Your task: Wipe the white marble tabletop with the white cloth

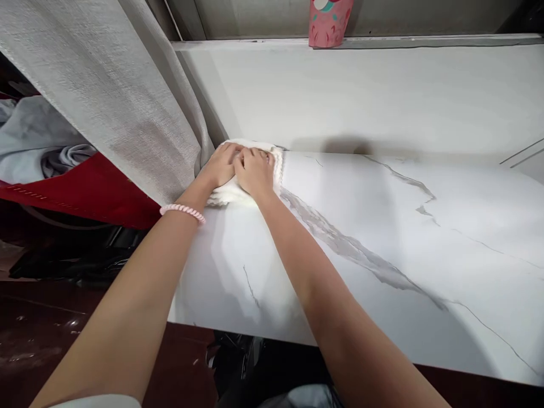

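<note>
A folded white cloth (232, 192) with a ribbed edge lies at the far left corner of the white marble-patterned tabletop (361, 215). My left hand (221, 165) presses down on it with bent fingers, and a pink twisted band (182, 209) circles that wrist. Right beside it, my right hand (257, 173) grips the same cloth with curled fingers. The two hands touch, and their fingertips are partly hidden.
A light grey curtain (127, 96) hangs against the table's left end. Beyond it sits a red container (85, 195) with grey clothes (38, 136). The white wall (361, 96) borders the back, and a pink patterned object (329, 25) stands on its ledge.
</note>
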### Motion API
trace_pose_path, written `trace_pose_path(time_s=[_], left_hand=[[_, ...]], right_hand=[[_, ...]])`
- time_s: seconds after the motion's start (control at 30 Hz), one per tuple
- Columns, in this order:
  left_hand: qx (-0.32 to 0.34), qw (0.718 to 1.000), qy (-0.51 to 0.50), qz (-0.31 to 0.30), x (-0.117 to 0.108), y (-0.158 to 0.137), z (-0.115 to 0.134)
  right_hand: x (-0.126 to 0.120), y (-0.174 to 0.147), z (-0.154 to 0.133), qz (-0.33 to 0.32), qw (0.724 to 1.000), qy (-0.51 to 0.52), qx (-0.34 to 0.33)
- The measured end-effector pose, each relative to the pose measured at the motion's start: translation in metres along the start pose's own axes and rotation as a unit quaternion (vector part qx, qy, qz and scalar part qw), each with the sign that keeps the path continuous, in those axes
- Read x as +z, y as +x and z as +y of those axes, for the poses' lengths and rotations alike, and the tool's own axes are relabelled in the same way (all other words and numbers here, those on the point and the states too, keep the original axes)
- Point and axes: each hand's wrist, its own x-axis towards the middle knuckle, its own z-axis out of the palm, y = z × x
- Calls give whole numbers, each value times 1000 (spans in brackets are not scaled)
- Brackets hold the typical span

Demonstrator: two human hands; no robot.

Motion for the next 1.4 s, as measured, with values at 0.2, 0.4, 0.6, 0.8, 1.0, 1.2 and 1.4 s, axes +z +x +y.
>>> trace_pose_path(time_s=[0.2,0.4,0.6,0.8,1.0,1.2,1.4], left_hand=[[-6,999,-24,22,12,35,-12],[1,999,-38,24,15,47,-22],[22,998,-54,18,13,40,-23],[49,998,-41,1,-2,2,-16],[47,997,-54,12,-22,-70,-10],[-24,998,-35,44,-34,-151,26],[-63,996,19,66,-26,-211,83]], right_hand=[[9,30,16,7,1000,-2,-10],[16,43,18,10,999,-28,-15],[12,30,13,3,998,-51,-33],[4,-2,-8,-25,998,-49,-19],[-6,-64,-42,-50,997,-23,-47],[-24,-124,-57,-85,989,4,-123],[-62,-173,-47,-116,978,15,-175]])
